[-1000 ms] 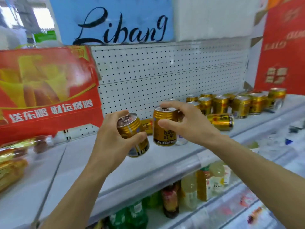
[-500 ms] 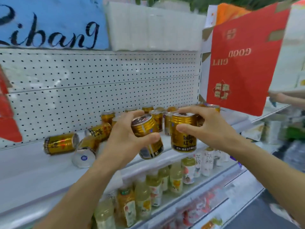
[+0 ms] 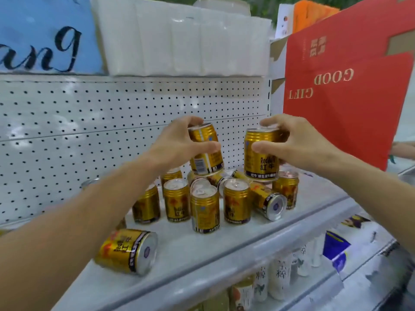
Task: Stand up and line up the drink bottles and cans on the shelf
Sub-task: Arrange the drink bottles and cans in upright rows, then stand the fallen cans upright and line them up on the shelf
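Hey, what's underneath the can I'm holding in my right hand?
The can in the right hand is above the shelf, over a cluster of gold cans. One tipped can lies just below it. Whatever sits directly behind its base is hidden.

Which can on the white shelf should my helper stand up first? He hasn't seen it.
Start at the white shelf below the pegboard. At its near left edge, apart from the standing cluster, lies the fallen gold can: on its side, silver base facing right.
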Demonstrator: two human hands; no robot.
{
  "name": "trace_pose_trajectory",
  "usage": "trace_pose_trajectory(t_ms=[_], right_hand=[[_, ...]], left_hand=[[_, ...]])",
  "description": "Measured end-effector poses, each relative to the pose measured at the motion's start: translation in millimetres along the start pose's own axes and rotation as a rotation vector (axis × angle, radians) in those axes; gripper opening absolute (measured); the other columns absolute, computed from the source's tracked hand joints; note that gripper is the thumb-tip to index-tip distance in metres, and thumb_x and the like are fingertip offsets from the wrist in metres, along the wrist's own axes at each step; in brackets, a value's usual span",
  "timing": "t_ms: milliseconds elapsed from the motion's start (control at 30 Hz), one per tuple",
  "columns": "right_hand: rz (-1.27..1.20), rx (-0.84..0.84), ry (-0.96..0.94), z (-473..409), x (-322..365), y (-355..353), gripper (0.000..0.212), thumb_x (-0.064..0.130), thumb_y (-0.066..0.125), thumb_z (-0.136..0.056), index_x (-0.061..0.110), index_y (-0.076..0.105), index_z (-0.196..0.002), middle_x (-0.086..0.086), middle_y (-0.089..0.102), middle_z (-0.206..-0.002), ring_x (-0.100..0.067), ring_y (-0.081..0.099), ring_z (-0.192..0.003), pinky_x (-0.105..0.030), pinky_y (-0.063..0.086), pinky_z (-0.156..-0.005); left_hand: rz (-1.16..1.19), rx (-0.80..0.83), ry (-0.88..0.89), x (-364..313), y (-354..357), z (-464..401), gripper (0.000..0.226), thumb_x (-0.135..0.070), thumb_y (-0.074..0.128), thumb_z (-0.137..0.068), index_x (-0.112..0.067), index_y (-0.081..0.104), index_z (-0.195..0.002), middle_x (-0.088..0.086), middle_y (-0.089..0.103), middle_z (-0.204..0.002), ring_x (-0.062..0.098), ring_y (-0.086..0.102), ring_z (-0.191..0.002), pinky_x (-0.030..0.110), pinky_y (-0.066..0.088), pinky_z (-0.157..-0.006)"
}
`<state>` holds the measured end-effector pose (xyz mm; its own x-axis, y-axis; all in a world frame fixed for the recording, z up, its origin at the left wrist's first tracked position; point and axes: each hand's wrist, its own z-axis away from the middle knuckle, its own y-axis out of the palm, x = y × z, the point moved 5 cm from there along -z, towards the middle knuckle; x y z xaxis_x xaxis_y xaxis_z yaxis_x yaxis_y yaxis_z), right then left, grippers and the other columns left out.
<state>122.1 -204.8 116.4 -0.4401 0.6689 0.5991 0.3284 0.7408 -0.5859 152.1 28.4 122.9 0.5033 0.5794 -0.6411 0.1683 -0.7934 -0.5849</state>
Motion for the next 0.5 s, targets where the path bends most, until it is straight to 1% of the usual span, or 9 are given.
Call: trace_pose_trajectory(t_ms=[33,100,167,233,300,333,400,433,500], right_hand=[[-0.001,-0.007,0.007,-18.5,-10.8,-0.6,0.063,0.042,0.078,-0.076,0.026,0.054,-0.131,0.003,0.059,-0.115,-0.013,0.062,-0.097,-0.028,0.054,-0.076],[-0.028,-0.015,0.031,-55.1,-33.5,2.0,0.068,0.042,0.078,-0.075,0.024,0.051,-0.135,0.000,0.058,-0.118,-0.015,0.063,-0.097,-0.028,0.055,-0.074],[-0.045,0.003,0.053,-89.1,-55.3,10.4,0.073,0.041,0.079,-0.075,0.022,0.047,-0.138,-0.002,0.057,-0.120,-0.016,0.064,-0.092,-0.030,0.058,-0.069],[-0.033,0.035,0.068,-119.8,-76.4,20.6,0.073,0.036,0.079,-0.077,0.021,0.044,-0.139,-0.001,0.053,-0.120,-0.015,0.064,-0.085,-0.028,0.056,-0.061],[-0.010,0.066,0.094,-146.6,-98.8,30.1,0.071,0.034,0.078,-0.080,0.020,0.042,-0.140,0.000,0.049,-0.120,-0.015,0.063,-0.079,-0.027,0.053,-0.057],[0.010,0.084,0.106,-158.9,-110.3,34.6,0.071,0.034,0.077,-0.080,0.020,0.042,-0.140,-0.001,0.049,-0.123,-0.017,0.063,-0.078,-0.027,0.052,-0.056],[0.036,0.131,0.131,-180.4,-133.3,44.7,0.072,0.034,0.077,-0.080,0.018,0.042,-0.141,-0.007,0.051,-0.131,-0.022,0.062,-0.085,-0.026,0.049,-0.056],[0.039,0.160,0.148,-189.4,-144.4,50.3,0.072,0.034,0.077,-0.079,0.017,0.043,-0.140,-0.009,0.052,-0.131,-0.023,0.061,-0.089,-0.027,0.050,-0.057],[0.062,0.204,0.189,-204.2,-163.8,60.9,0.066,0.032,0.078,-0.078,0.016,0.047,-0.134,-0.009,0.056,-0.122,-0.022,0.062,-0.089,-0.029,0.053,-0.058]], left_hand=[[0.003,0.008,-0.002,4.8,6.2,-18.6,0.071,-0.036,0.083,-0.073,-0.021,0.050,-0.134,-0.009,0.061,-0.105,0.003,0.059,-0.092,0.021,0.047,-0.078],[-0.005,0.026,-0.012,15.9,19.7,-56.3,0.069,-0.036,0.083,-0.074,-0.022,0.050,-0.133,-0.008,0.060,-0.107,0.006,0.060,-0.095,0.023,0.047,-0.078],[-0.029,0.040,-0.039,30.2,35.8,-91.6,0.070,-0.037,0.083,-0.074,-0.025,0.049,-0.133,-0.005,0.058,-0.115,0.010,0.059,-0.097,0.029,0.049,-0.082],[-0.053,0.063,-0.073,47.0,54.6,-123.6,0.072,-0.037,0.083,-0.074,-0.025,0.047,-0.136,-0.001,0.054,-0.126,0.017,0.057,-0.104,0.034,0.050,-0.086],[-0.063,0.100,-0.103,63.8,76.2,-150.2,0.075,-0.035,0.083,-0.075,-0.023,0.044,-0.138,0.001,0.051,-0.131,0.020,0.056,-0.107,0.034,0.049,-0.086],[-0.070,0.119,-0.119,71.5,87.4,-161.5,0.075,-0.034,0.082,-0.075,-0.022,0.044,-0.139,0.002,0.051,-0.133,0.021,0.056,-0.109,0.034,0.049,-0.087],[-0.092,0.156,-0.153,85.7,109.4,-180.1,0.075,-0.032,0.082,-0.077,-0.019,0.043,-0.139,0.004,0.050,-0.134,0.023,0.054,-0.114,0.038,0.049,-0.092],[-0.108,0.178,-0.167,91.6,120.0,-187.2,0.075,-0.031,0.082,-0.077,-0.018,0.043,-0.139,0.005,0.050,-0.134,0.025,0.053,-0.115,0.040,0.049,-0.095],[-0.152,0.225,-0.186,102.3,139.5,-199.1,0.075,-0.030,0.082,-0.077,-0.016,0.042,-0.139,0.008,0.049,-0.134,0.027,0.053,-0.115,0.040,0.050,-0.093]])
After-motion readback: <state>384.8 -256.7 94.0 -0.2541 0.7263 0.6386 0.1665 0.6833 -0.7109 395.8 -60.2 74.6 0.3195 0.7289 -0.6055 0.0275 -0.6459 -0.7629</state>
